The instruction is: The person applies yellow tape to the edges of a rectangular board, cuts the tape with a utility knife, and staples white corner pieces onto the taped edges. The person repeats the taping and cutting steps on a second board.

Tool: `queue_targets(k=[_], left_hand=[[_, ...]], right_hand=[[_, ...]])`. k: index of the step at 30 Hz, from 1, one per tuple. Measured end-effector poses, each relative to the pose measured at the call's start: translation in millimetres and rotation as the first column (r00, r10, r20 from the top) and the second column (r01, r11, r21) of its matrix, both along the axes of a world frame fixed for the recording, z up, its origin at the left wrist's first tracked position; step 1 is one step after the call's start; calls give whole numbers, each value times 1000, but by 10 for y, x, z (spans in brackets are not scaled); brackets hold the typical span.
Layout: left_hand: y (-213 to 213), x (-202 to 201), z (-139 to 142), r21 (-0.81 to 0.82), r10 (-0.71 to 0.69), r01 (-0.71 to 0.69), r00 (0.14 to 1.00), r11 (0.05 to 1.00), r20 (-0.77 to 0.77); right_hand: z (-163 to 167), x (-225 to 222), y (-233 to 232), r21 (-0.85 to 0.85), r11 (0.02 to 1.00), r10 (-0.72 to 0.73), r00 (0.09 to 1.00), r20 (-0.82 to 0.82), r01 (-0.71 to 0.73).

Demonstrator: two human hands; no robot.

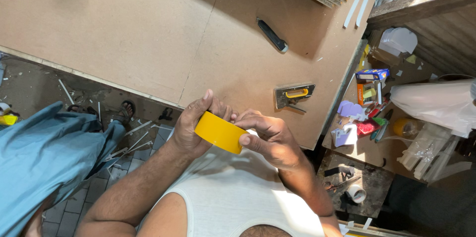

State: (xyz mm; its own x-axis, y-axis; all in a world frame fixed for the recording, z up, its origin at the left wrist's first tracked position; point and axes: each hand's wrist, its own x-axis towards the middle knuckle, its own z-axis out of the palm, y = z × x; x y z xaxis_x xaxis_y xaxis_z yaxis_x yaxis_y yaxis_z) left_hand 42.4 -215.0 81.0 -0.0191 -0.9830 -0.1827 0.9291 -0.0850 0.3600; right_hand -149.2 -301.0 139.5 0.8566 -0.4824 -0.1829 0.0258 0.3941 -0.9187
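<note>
Yellow tape roll (219,132) sits just below the frame's centre, pinched between both my hands, its band running from upper left down to lower right, flat faces hidden by my hands. My left hand (192,127) cups its upper-left end, fingers curled over the top. My right hand (267,137) closes on the lower-right end, thumb pressed to the rim.

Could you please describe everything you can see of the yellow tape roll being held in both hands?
The yellow tape roll is a wide ring with a smooth, glossy yellow outer face. It is tilted, held in the air above the edge of the brown board. The left hand grips its left side, thumb on top; the right hand presses its thumb on the right end. Its core is hidden.
</note>
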Motion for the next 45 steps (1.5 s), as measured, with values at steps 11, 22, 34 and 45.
queue_targets(k=[11,22,34,45], left_hand=[[36,73,25,-136,55,-10,940,991,336],[-57,271,365,-536,549,173,-39,826,835],[-52,172,408,-596,588,166,-502,785,635],[-61,183,392,-583,575,162,-501,796,646]], right_hand=[[-17,22,22,-11,1000,-28,1000,9,28],[160,124,-32,-621,724,-376,927,10,300],[172,194,127,-651,689,-401,916,23,318],[116,217,107,-802,547,-347,937,42,239]])
